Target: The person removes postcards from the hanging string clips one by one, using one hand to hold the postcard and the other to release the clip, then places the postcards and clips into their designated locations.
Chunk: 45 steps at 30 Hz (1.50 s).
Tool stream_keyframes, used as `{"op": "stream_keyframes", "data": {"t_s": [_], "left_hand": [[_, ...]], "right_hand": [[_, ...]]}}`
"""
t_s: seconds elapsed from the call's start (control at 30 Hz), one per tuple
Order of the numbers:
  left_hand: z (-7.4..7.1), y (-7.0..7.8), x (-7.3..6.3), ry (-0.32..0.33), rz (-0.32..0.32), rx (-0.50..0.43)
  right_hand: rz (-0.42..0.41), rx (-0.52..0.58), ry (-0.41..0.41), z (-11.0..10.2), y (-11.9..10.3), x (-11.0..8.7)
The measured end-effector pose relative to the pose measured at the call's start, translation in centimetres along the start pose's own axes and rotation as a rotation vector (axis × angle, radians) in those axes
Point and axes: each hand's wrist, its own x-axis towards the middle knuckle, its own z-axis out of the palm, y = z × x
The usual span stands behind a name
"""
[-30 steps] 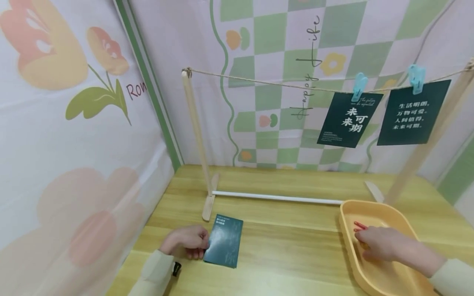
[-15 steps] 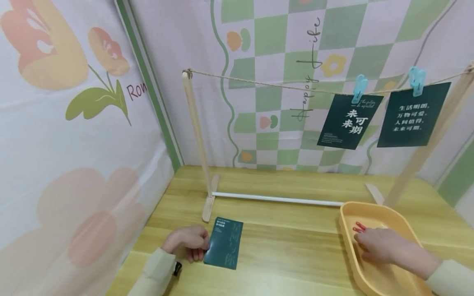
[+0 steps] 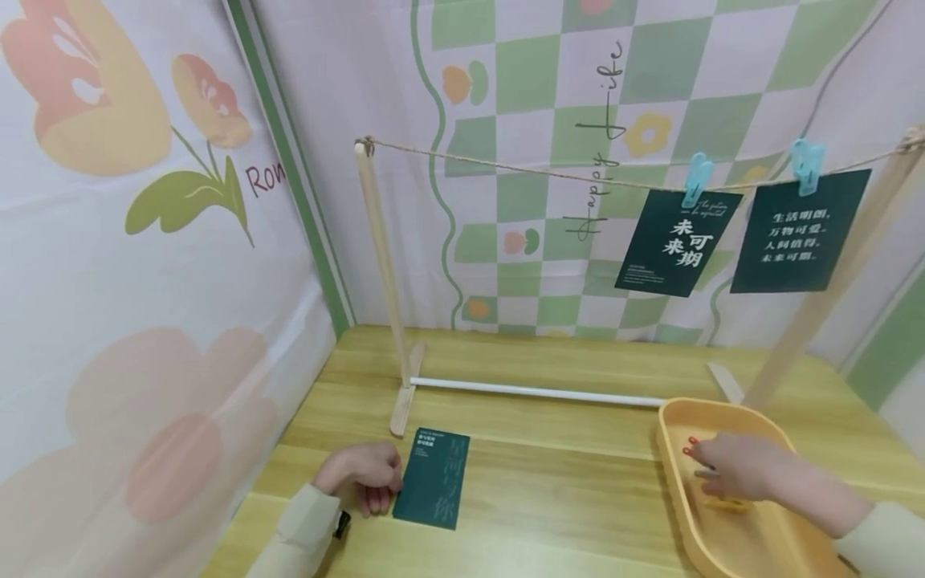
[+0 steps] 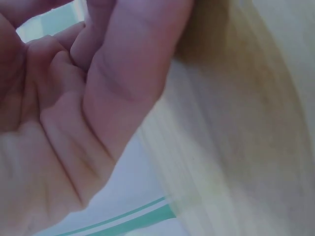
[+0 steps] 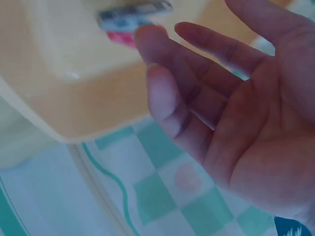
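Note:
In the head view, my left hand [image 3: 367,474] is at the left edge of a dark green printed card [image 3: 432,478] lying on the table. Its fingers are curled and appear to pinch that edge; the left wrist view shows the curled fingers but not the card. My right hand [image 3: 744,470] reaches into a yellow-orange tray [image 3: 686,530]. A red clip [image 3: 689,447], a greyish clip [image 3: 704,474] and a yellow clip [image 3: 726,504] show around its fingers. In the right wrist view the fingers are loosely bent and spread, with a pink-red clip [image 5: 120,38] by one fingertip.
Behind the hands stands a wooden frame with a left post [image 3: 383,265], a white bottom rod [image 3: 535,391] and a twine line [image 3: 520,167]. Light blue clips hold two green cards, a left one [image 3: 675,249] and a right one [image 3: 798,237], on the twine's right half.
My right hand has shifted slightly within the tray, bringing greyish and yellow clips into sight. Glare on the table card has faded. The left hand stays at the card's edge.

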Motion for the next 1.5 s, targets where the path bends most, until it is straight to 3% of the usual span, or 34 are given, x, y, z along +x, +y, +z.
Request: {"op": "stream_keyframes", "data": {"t_s": [0.1, 0.23, 0.47, 0.67, 0.83, 0.97, 1.27, 1.5], "left_hand": [[-0.1, 0.0, -0.1, -0.008, -0.005, -0.021], [-0.6, 0.5, -0.2, -0.016, 0.035, -0.061], [-1.9, 2.5, 0.1, 0.043, 0.256, -0.010], [-2.5, 3.7, 0.7, 0.075, 0.407, -0.005], [-2.7, 5.1, 1.4, 0.109, 0.464, 0.009], [-2.7, 6.2, 1.7, 0.121, 0.497, 0.010], [-3.0, 8.2, 1.7, 0.147, 0.541, 0.004], [-3.2, 9.4, 1.5, 0.178, 0.550, -0.010]], "right_hand": [[-0.013, 0.051, 0.027, -1.7, 0.0, 0.4], [-0.001, 0.121, 0.081, -4.2, 0.0, 1.0], [-0.036, 0.048, 0.437, -7.4, 0.0, 2.5], [-0.029, 0.092, 0.564, -9.8, -0.3, 2.5], [-0.036, 0.117, 0.674, -11.8, -0.4, 2.4], [-0.052, 0.132, 0.739, -13.1, -0.3, 2.3], [0.014, 0.199, 0.851, -15.6, -0.5, 2.1], [0.195, 0.261, 0.826, -18.7, 0.4, 0.9]]}}
